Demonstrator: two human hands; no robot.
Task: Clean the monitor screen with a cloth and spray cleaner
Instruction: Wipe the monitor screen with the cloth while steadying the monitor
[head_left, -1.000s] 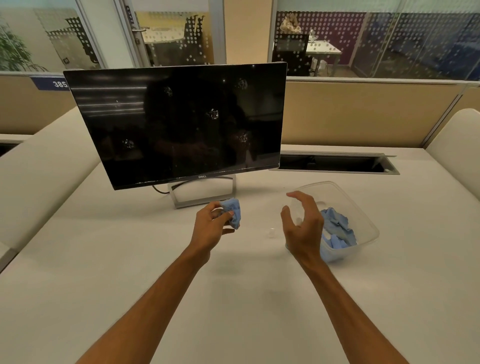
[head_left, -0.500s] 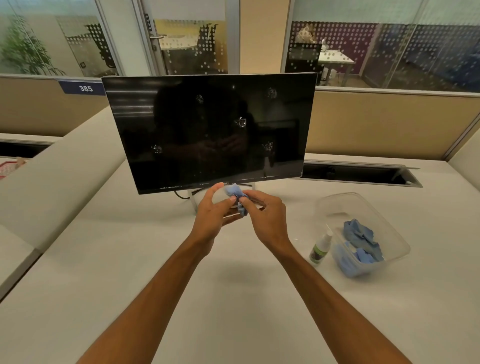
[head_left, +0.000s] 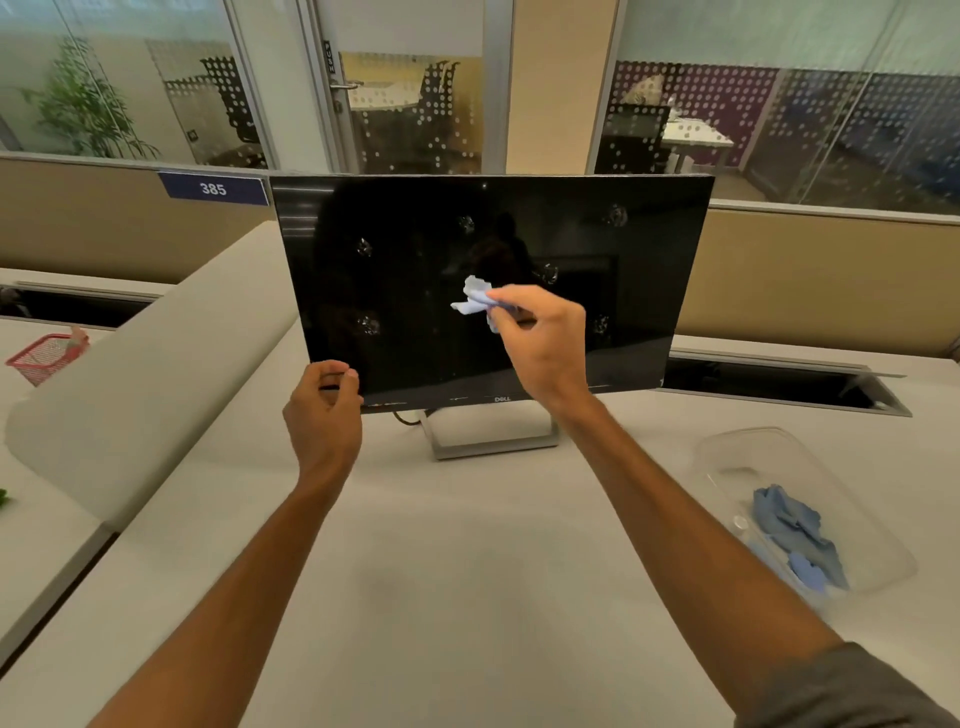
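In front of the right hand (head_left: 543, 345), the black flat-panel monitor (head_left: 493, 286) stands on the white counter (head_left: 441, 571). Right hand pinches a crumpled light-blue cloth (head_left: 475, 302) against mid-screen. Left hand (head_left: 322, 410), fingers curled, grips the monitor's lower-left corner.

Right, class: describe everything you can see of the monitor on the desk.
The monitor is a thin, black, glossy flat screen, switched off, with several spray droplet patches on it. It stands upright on a silver open-frame stand on the white desk, a cable behind. The left hand grips its lower left corner; the right hand holds a blue cloth against the screen's middle.
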